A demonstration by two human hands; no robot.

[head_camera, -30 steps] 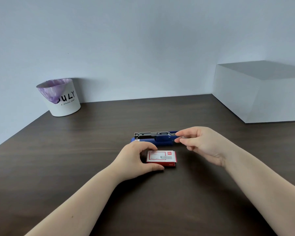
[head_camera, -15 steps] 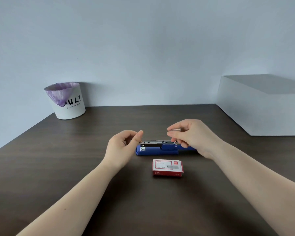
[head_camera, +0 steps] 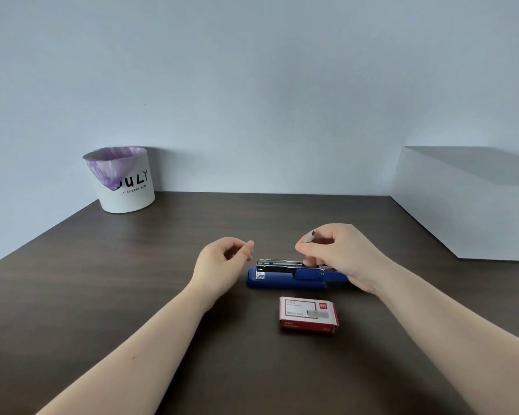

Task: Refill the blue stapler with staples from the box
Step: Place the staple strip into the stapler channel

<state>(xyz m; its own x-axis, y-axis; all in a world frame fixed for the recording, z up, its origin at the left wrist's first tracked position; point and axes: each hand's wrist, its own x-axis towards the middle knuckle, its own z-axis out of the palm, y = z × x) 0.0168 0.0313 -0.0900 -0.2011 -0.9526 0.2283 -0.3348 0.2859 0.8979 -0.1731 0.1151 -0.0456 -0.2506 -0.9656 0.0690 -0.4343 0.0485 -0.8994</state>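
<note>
Since the earlier frame, the right hand (head_camera: 340,254) is lifting a bit and tipping the strip of staples (head_camera: 309,236) up at an angle, where before it was lying nearly level over the magazine. The left hand (head_camera: 222,263) is staying just off the front end of the blue stapler (head_camera: 285,278), loosely curled, fingers (head_camera: 248,248) grasping nothing and not touching the metal as far as I can tell.

Right hand is pinching the strip between thumb and fingertips, near its back end, so the free end is poking up and left. The stapler is lying flat on the tabletop (head_camera: 132,295) with its top swung open and the silver rail exposed, right under that hand. The red staple box (head_camera: 307,314) is sitting closed-looking just in front of it, nearer the person.

Handling-wise, I'm guessing that strip is light, stiff but brittle. These are glued together and snap if you bend or squeeze mid-length, so holding by the sides near one end seems smart. It's also thin, slick metal, so easy to fumble. The stapler looks heavy enough to stay put, but bracing its front with the left hand wouldn't hurt while the strip is dropping into the rail.
</note>
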